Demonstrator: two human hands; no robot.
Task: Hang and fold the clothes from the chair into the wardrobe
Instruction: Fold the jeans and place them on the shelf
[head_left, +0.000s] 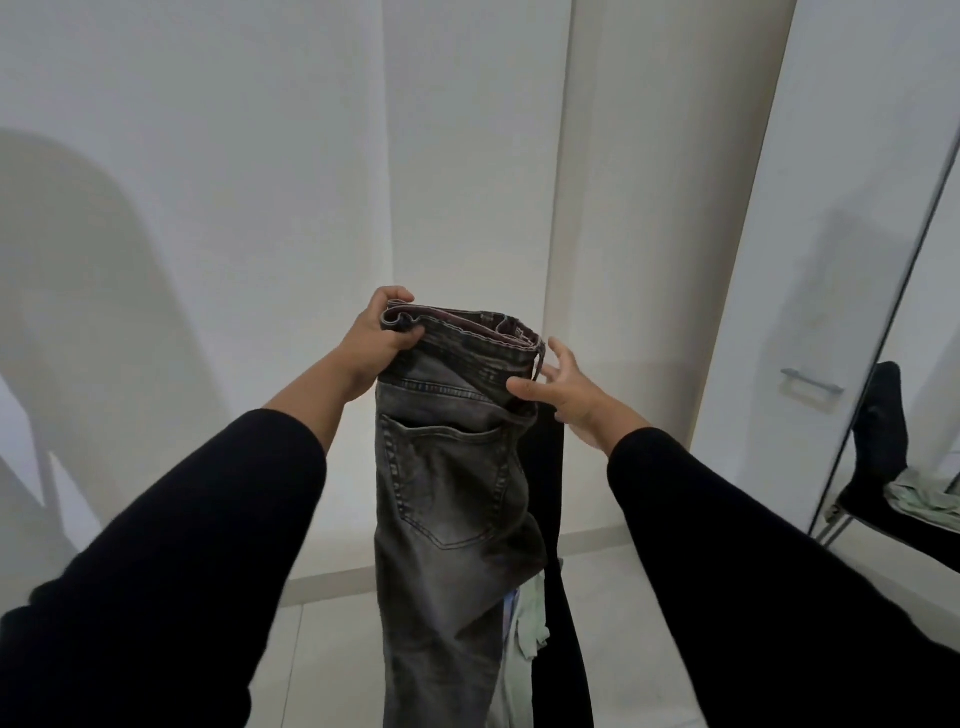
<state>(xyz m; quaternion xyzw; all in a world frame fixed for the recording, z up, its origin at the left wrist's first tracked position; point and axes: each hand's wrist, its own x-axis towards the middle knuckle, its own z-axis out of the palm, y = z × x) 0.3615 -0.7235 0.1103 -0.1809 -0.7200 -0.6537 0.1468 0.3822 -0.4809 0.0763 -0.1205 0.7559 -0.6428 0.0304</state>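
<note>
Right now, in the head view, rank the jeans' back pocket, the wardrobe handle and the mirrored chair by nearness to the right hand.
From the right hand:
1. Back pocket, just lower left, on the held jeans.
2. Wardrobe handle, to the right.
3. Mirrored chair, far right.

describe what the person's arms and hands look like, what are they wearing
Both arms are covered in long, plain black sleeves, the left sleeve and the right sleeve, each pushed up a little so the wrist shows. The left hand and right hand are bare: no gloves, rings, watch or bracelets visible.
</note>
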